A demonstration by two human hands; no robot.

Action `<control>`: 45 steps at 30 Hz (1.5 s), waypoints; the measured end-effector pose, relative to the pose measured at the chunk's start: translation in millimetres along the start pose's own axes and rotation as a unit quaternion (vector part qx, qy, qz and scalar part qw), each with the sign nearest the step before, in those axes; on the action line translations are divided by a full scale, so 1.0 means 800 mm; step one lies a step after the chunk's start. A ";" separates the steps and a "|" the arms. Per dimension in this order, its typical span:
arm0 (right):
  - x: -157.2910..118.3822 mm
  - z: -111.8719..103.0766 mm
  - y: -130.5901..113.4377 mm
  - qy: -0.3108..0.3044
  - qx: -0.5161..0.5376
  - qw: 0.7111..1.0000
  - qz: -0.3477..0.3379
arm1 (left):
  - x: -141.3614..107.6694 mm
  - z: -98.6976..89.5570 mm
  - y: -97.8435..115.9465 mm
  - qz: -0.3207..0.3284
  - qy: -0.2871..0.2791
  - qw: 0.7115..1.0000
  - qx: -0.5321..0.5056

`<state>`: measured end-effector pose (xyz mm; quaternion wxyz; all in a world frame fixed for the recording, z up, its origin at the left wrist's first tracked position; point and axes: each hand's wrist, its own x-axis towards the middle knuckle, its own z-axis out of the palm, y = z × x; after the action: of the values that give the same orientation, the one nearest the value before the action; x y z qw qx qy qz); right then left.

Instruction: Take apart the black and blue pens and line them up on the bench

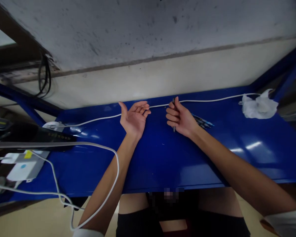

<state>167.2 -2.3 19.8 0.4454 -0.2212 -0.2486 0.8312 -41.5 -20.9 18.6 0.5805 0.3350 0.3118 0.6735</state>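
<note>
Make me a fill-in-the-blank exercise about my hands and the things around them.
The pen is gripped in your ____ hand.
The palm of your other hand faces ____.
The surface below your hands is coloured ____.
The crumpled plastic bag lies towards the picture's ____ edge, not its left.

Missing words: right; up; blue; right.

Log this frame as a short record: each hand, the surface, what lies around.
Left hand: open, palm up, empty
Right hand: closed around a dark pen
Surface: glossy blue tabletop
Beside right wrist: more pens
Far right: crumpled white plastic bag
Along the back: white cable
Far left: white power strip
</note>
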 end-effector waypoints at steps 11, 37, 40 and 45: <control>-0.001 -0.025 -0.015 -0.045 0.064 0.996 0.032 | -0.001 0.000 0.004 -0.014 0.004 1.000 -0.009; -0.002 0.001 0.036 0.052 -0.289 0.942 -0.162 | 0.037 -0.065 0.057 0.101 0.121 0.987 0.037; -0.011 0.004 0.050 0.000 -0.559 0.803 -0.207 | 0.038 -0.057 0.047 0.098 0.108 0.988 0.050; -0.018 0.010 0.072 -0.094 -0.823 0.516 -0.220 | 0.034 -0.047 0.030 0.123 0.080 0.977 0.152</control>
<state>133.2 -44.1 -7.0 0.2069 -0.3474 -0.9027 0.1472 -88.2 1.9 18.8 0.4089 0.4002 0.4121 0.7091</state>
